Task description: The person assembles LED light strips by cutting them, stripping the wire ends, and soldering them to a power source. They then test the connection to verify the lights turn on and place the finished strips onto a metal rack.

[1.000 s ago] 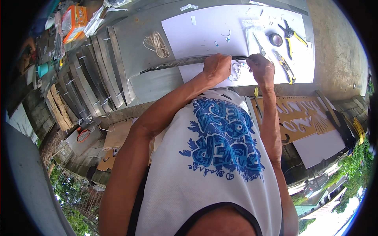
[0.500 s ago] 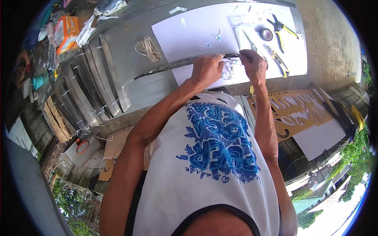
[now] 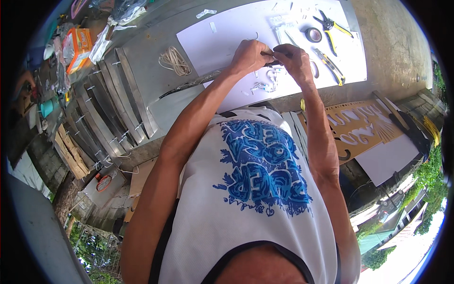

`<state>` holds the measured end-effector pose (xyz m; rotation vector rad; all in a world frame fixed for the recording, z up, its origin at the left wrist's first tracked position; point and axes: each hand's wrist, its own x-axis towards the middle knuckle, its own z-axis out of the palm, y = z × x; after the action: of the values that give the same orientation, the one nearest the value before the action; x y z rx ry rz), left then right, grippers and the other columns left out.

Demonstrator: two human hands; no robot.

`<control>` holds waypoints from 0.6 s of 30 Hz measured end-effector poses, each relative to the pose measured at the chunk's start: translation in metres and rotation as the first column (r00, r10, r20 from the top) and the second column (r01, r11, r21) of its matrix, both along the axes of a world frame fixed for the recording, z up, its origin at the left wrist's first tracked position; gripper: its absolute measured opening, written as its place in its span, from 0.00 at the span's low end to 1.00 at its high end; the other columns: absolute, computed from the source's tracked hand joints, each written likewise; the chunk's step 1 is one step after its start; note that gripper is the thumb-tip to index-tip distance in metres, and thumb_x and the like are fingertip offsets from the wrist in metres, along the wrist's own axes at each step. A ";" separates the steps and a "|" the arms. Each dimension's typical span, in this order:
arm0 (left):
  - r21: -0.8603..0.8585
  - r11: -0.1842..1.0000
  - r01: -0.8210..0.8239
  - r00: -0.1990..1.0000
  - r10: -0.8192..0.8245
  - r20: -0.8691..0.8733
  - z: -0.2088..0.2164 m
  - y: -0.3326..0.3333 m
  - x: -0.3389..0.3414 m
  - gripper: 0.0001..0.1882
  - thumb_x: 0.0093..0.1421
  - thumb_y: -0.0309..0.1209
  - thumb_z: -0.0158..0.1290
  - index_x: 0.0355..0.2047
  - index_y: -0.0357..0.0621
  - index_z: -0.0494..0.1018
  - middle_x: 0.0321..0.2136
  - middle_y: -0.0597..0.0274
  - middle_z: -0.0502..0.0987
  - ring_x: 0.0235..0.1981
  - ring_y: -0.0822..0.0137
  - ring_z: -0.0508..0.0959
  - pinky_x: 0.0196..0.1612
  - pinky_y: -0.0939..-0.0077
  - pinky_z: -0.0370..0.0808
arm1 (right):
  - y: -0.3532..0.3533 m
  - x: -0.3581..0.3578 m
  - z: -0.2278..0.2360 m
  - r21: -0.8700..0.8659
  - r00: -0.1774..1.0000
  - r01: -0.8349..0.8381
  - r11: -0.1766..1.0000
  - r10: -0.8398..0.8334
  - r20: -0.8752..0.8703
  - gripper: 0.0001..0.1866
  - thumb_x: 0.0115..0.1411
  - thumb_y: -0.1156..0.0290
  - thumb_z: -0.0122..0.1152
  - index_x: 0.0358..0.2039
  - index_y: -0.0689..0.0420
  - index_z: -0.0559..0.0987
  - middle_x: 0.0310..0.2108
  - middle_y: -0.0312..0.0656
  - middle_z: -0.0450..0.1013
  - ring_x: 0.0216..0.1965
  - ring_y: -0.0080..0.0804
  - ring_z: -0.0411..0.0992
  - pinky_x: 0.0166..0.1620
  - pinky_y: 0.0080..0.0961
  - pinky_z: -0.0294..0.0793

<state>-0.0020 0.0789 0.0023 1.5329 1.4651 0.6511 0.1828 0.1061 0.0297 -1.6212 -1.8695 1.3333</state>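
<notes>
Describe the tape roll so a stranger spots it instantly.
Find the white sheet, then its right part, beyond the right hand. The tape roll lies there, just left of the pliers. It is round and dark, while the pliers and cutter are long and partly yellow.

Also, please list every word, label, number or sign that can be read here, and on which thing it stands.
Wording is not copied here, only located.
White top: large, stylised blue lettering; smaller script below it.
Orange package: pale lettering.
Brown board: large white letter shapes; the dark row along its upper edge is too small to read.
Dark strip: no readable text.
</notes>
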 end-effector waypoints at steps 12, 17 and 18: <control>-0.072 0.996 -0.054 0.979 0.067 0.193 -0.021 -0.003 -0.011 0.10 0.54 0.29 0.68 0.37 0.41 0.86 0.32 0.56 0.86 0.33 0.69 0.84 0.41 0.74 0.79 | -0.005 -0.004 -0.002 -0.036 0.999 0.016 0.999 -0.017 -0.027 0.16 0.60 0.62 0.66 0.41 0.62 0.86 0.31 0.45 0.83 0.31 0.28 0.81 0.37 0.25 0.79; -0.077 0.995 -0.056 0.980 0.069 0.187 -0.016 -0.005 -0.009 0.10 0.54 0.29 0.68 0.38 0.42 0.86 0.32 0.57 0.87 0.32 0.72 0.83 0.39 0.76 0.79 | -0.001 -0.004 -0.012 0.016 0.999 -0.014 1.000 0.013 0.037 0.15 0.59 0.61 0.68 0.40 0.59 0.87 0.30 0.44 0.83 0.29 0.30 0.81 0.37 0.26 0.79; -0.070 0.996 -0.052 0.981 0.064 0.181 -0.017 -0.006 -0.009 0.10 0.54 0.29 0.68 0.38 0.42 0.86 0.32 0.57 0.87 0.32 0.72 0.83 0.39 0.76 0.79 | -0.001 -0.004 -0.012 0.014 0.998 -0.019 1.000 0.018 0.052 0.15 0.59 0.60 0.68 0.40 0.58 0.87 0.30 0.44 0.83 0.29 0.30 0.81 0.37 0.27 0.79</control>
<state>-0.0111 0.0732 -0.0144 1.3472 1.3825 0.7513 0.1788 0.1050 0.0178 -1.6503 -1.9239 1.2936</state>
